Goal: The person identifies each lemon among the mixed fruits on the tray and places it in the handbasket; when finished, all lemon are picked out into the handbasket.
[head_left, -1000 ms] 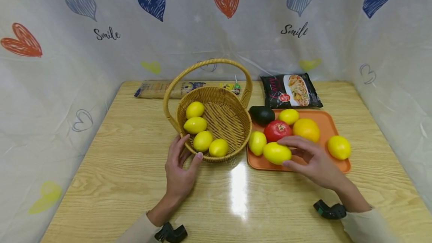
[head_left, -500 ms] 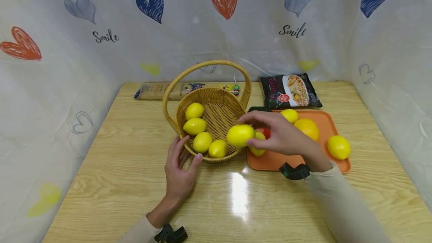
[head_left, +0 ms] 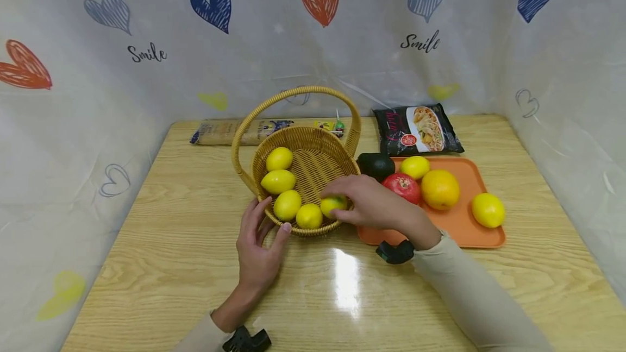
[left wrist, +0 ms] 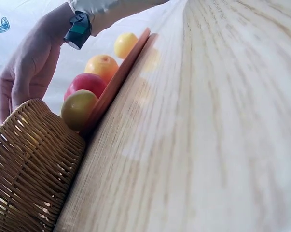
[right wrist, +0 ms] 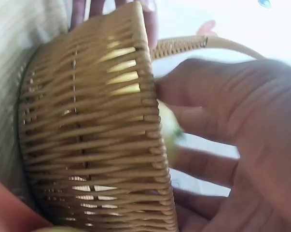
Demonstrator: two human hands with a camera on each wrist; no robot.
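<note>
A wicker basket (head_left: 313, 148) with a hoop handle stands mid-table and holds several lemons (head_left: 279, 182). My right hand (head_left: 364, 205) reaches over its right rim and grips a lemon (head_left: 333, 203) just inside the basket. My left hand (head_left: 258, 243) lies with straight fingers against the basket's near left wall (right wrist: 92, 145). The orange tray (head_left: 464, 221) to the right carries an avocado (head_left: 375, 165), a pomegranate (head_left: 402, 186), an orange (head_left: 440, 189) and two lemons (head_left: 488, 209). In the left wrist view a lemon (left wrist: 77, 108) lies at the tray's edge beside the basket (left wrist: 29, 164).
A black noodle packet (head_left: 417, 130) lies behind the tray and a long pasta packet (head_left: 230, 130) behind the basket. A heart-printed white curtain (head_left: 73, 96) encloses the table on three sides. Bare wooden tabletop (head_left: 342, 297) spreads in front.
My right hand lifted a lemon off the tray, carried it left over the basket rim and lowered it inside. The left hand has stayed against the basket.
</note>
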